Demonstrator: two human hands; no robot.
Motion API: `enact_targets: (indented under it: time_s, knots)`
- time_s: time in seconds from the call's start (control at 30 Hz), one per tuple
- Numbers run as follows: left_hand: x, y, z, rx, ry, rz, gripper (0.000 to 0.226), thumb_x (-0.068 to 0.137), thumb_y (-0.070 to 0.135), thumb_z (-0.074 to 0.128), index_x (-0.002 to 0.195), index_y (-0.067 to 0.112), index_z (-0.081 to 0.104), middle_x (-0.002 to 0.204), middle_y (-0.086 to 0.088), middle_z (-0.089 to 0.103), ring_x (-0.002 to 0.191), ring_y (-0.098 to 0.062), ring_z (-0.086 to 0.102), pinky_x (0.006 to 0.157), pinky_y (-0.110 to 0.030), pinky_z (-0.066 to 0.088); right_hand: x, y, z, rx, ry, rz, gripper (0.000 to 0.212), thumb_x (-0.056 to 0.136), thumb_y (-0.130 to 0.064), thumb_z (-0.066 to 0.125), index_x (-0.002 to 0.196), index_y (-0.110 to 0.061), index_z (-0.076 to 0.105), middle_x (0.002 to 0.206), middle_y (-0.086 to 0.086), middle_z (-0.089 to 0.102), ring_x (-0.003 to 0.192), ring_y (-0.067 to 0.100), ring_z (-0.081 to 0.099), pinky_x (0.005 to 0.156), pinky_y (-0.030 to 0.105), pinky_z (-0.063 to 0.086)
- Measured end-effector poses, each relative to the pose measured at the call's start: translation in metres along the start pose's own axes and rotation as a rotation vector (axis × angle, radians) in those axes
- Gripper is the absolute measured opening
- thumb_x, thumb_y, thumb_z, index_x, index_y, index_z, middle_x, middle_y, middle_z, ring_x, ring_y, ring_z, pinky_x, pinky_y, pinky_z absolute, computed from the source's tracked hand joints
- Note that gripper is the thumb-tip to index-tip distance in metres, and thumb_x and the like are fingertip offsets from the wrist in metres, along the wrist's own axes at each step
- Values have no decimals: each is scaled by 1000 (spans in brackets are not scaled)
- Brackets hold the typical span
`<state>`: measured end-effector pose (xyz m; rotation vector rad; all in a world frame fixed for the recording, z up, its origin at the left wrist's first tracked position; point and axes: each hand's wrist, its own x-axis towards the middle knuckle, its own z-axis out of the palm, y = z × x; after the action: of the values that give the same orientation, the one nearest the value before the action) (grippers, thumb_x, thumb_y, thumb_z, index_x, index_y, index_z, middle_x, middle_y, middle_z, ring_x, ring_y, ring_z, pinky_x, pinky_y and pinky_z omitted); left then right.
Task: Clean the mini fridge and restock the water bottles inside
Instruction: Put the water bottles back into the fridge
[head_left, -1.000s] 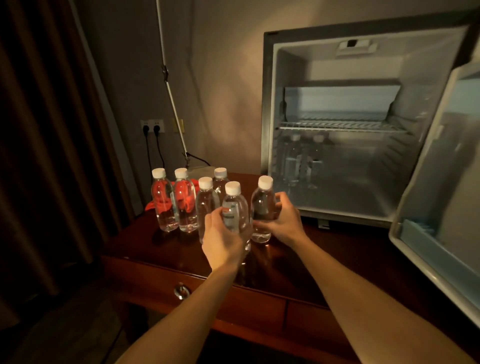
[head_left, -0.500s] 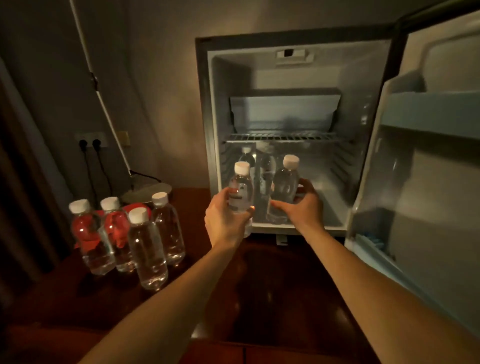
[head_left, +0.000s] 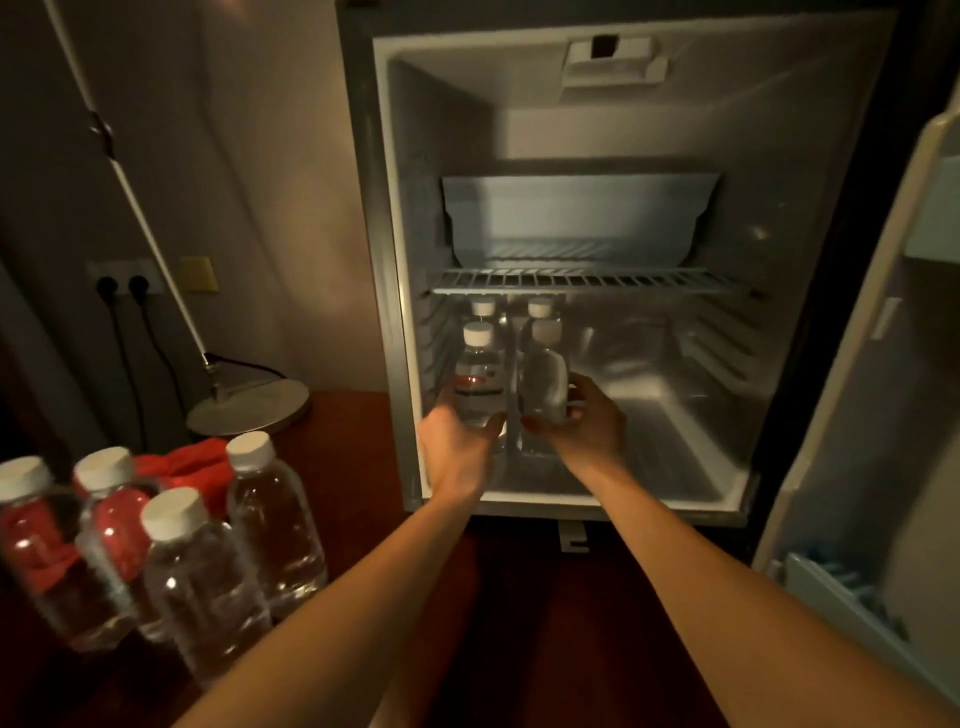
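Dark red-brown wood forms the tabletop (head_left: 519, 623) nearest me. On its left stand four clear plastic water bottles (head_left: 202, 577) with white caps, grouped close together and upright, with a red cloth (head_left: 192, 465) bunched just behind them. Beyond the cloth sits the round metal base of a lamp (head_left: 249, 410).

Both my forearms reach forward into the open mini fridge (head_left: 675, 405). My left hand (head_left: 457, 447) grasps a labelled water bottle (head_left: 478, 384) around its lower body. My right hand (head_left: 587, 421) grasps a second bottle (head_left: 543, 384) beside it, thumb curled across the front. Both bottles are upright inside the lower compartment, at its left side; I cannot tell whether they rest on the floor of the fridge.

Directly behind them stand two more capped bottles (head_left: 540, 309), under the wire shelf (head_left: 587, 280). The fridge door (head_left: 862, 415) hangs open on the right.
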<state>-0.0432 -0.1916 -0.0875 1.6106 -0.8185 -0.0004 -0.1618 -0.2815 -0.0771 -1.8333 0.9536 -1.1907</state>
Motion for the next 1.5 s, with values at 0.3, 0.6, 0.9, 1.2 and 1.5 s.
enact_targets:
  time_s: [0.3,0.6,0.9,1.2,1.5]
  knots:
    - [7,-6,10,65,-24,24,58,83,27,77,135,18,53,117,-2,68,104,-19,66,88,-24,50,9,7,15,54,23,-76,55,64,-28,90,111,-27,62,96,-9,66,88,12,65,62,5,44]
    - [2,-1,6,135,-72,-86,48,84,29,76,126,13,59,112,-8,69,102,-26,65,81,-30,51,-1,0,11,18,-15,-37,75,66,-26,89,131,-18,52,106,-8,59,96,11,58,66,8,39]
    - [-70,22,-57,218,-92,-50,52,90,32,69,134,10,53,131,-9,62,126,-26,53,101,-34,42,-74,-35,-2,-36,-72,-52,58,72,-27,85,122,-16,57,112,0,62,103,14,58,84,25,45]
    - [-135,15,-164,329,46,113,18,87,32,68,100,21,62,94,6,67,90,-14,64,79,-35,52,-155,-66,33,-54,-197,-142,45,70,-26,87,107,-15,65,92,-1,68,85,14,65,77,24,51]
    - [-148,-15,-259,590,265,95,50,74,42,79,103,23,43,102,6,52,93,-17,57,67,-36,52,-194,-101,100,-53,-464,-172,80,74,-14,83,143,-14,43,137,5,54,128,20,49,97,23,37]
